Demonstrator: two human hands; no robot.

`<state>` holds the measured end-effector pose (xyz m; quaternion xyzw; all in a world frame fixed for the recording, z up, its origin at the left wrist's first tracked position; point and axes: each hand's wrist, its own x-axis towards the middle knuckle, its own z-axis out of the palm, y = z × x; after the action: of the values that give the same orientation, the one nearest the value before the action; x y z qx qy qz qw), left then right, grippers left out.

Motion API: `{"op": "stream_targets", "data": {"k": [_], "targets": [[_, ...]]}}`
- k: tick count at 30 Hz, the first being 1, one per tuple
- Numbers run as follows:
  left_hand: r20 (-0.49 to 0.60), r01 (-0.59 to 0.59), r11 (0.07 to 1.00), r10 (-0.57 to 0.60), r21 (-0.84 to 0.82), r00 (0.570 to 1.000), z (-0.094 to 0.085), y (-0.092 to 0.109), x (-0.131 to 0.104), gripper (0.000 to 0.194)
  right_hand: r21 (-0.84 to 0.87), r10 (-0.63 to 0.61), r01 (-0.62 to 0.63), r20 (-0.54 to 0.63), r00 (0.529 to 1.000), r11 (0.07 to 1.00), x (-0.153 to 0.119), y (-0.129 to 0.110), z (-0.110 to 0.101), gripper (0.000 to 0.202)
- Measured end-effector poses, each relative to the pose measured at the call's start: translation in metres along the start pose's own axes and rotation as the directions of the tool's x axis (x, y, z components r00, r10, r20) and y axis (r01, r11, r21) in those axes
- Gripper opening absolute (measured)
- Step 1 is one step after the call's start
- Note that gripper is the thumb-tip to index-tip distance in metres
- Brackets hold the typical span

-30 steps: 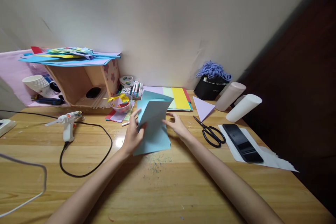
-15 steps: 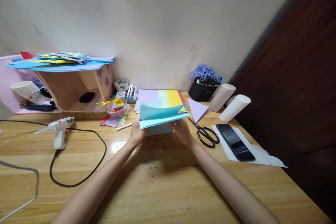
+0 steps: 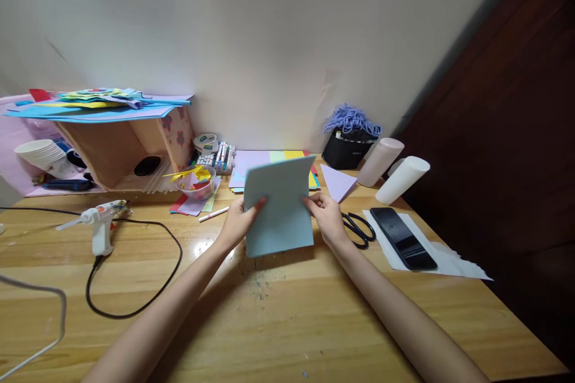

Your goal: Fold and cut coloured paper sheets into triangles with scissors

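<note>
A light blue sheet of paper is held up above the table, its broad face turned toward me. My left hand grips its left edge, thumb on the near face. At the right edge, my right hand pinches the paper between thumb and fingers. Black-handled scissors lie just right of my right hand, their blades hidden behind it. Beyond that hand lies a lilac paper triangle. A white marker rests on the table near my left hand.
A glue gun with a looped black cord stands at left, near a box topped with coloured paper. Behind are a tub of scraps and stacked coloured sheets. A phone and two paper rolls sit at right.
The blue paper, seen folded and almost edge-on before, has tilted up so its broad face shows. Both hands have turned with it, thumbs now on the near face.
</note>
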<state>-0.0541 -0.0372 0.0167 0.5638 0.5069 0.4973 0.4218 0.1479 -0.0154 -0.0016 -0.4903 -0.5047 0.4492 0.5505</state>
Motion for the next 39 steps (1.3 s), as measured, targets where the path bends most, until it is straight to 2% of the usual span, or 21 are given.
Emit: {"op": "stream_targets", "data": {"k": [4, 8, 12, 14, 17, 19, 22, 23, 25, 27, 29, 31, 32, 34, 36, 38, 39], "targets": [[0.106, 0.149, 0.987, -0.143, -0.053, 0.984, -0.001, -0.018, 0.002, 0.039, 0.031, 0.168, -0.17, 0.051, 0.984, 0.985, -0.009, 0.017, -0.014, 0.037], [0.167, 0.305, 0.952, -0.295, -0.037, 0.941, -0.003, -0.037, 0.0, 0.041, 0.078, 0.289, -0.296, 0.085, 0.953, 0.952, -0.018, 0.033, -0.02, 0.038], [0.138, 0.238, 0.971, -0.239, 0.019, 0.961, -0.006, -0.047, 0.004, 0.043, 0.081, 0.324, -0.339, 0.161, 0.932, 0.937, -0.018, 0.035, -0.02, 0.035], [0.08, 0.194, 0.976, -0.203, 0.101, 0.976, -0.012, -0.05, 0.008, 0.043, 0.066, 0.319, -0.333, 0.166, 0.933, 0.941, -0.016, 0.034, -0.022, 0.034], [-0.03, 0.168, 0.952, -0.166, 0.258, 0.986, -0.033, -0.053, 0.016, 0.042, 0.066, 0.305, -0.317, 0.151, 0.94, 0.946, -0.013, 0.031, -0.028, 0.032], [-0.08, 0.166, 0.925, -0.147, 0.341, 0.986, -0.052, -0.051, 0.019, 0.04, 0.082, 0.321, -0.341, 0.193, 0.927, 0.936, -0.011, 0.028, -0.034, 0.033], [-0.177, 0.122, 0.686, 0.01, 0.717, 0.984, -0.071, -0.043, 0.016, 0.033, 0.095, 0.372, -0.416, 0.304, 0.877, 0.904, -0.011, 0.022, -0.044, 0.03], [-0.21, 0.112, 0.608, 0.092, 0.786, 0.973, -0.072, -0.039, 0.013, 0.031, 0.087, 0.387, -0.437, 0.332, 0.86, 0.895, -0.011, 0.02, -0.047, 0.029], [-0.223, 0.06, 0.481, 0.288, 0.874, 0.931, -0.065, -0.034, 0.005, 0.041, 0.039, 0.417, -0.46, 0.359, 0.835, 0.887, -0.011, 0.018, -0.051, 0.028], [-0.094, -0.078, 0.412, 0.382, 0.908, 0.919, -0.049, -0.033, -0.003, 0.046, -0.057, 0.453, -0.466, 0.363, 0.814, 0.883, -0.012, 0.018, -0.053, 0.028], [0.167, -0.308, 0.412, 0.344, 0.858, 0.924, -0.03, -0.036, -0.009, 0.039, -0.172, 0.493, -0.463, 0.357, 0.794, 0.87, -0.013, 0.017, -0.054, 0.03], [0.401, -0.482, 0.428, 0.269, 0.765, 0.876, -0.014, -0.041, -0.011, 0.036, -0.267, 0.506, -0.434, 0.337, 0.794, 0.86, -0.014, 0.018, -0.055, 0.032], [0.472, -0.528, 0.436, 0.239, 0.728, 0.849, -0.009, -0.044, -0.012, 0.036, -0.304, 0.491, -0.403, 0.32, 0.81, 0.863, -0.014, 0.018, -0.055, 0.033], [0.532, -0.562, 0.447, 0.205, 0.696, 0.822, -0.004, -0.047, -0.012, 0.036, -0.362, 0.408, -0.297, 0.284, 0.868, 0.884, -0.013, 0.018, -0.055, 0.034], [0.531, -0.557, 0.457, 0.197, 0.694, 0.824, -0.003, -0.049, -0.011, 0.036, -0.428, 0.272, -0.139, 0.268, 0.924, 0.893, -0.014, 0.016, -0.054, 0.033], [0.526, -0.552, 0.472, 0.2, 0.688, 0.827, -0.005, -0.049, -0.011, 0.037, -0.5, 0.123, 0.055, 0.315, 0.941, 0.864, -0.016, 0.01, -0.051, 0.035], [0.523, -0.55, 0.481, 0.203, 0.683, 0.828, -0.006, -0.049, -0.012, 0.037, -0.531, 0.055, 0.162, 0.37, 0.927, 0.832, -0.018, 0.006, -0.049, 0.037]]}}
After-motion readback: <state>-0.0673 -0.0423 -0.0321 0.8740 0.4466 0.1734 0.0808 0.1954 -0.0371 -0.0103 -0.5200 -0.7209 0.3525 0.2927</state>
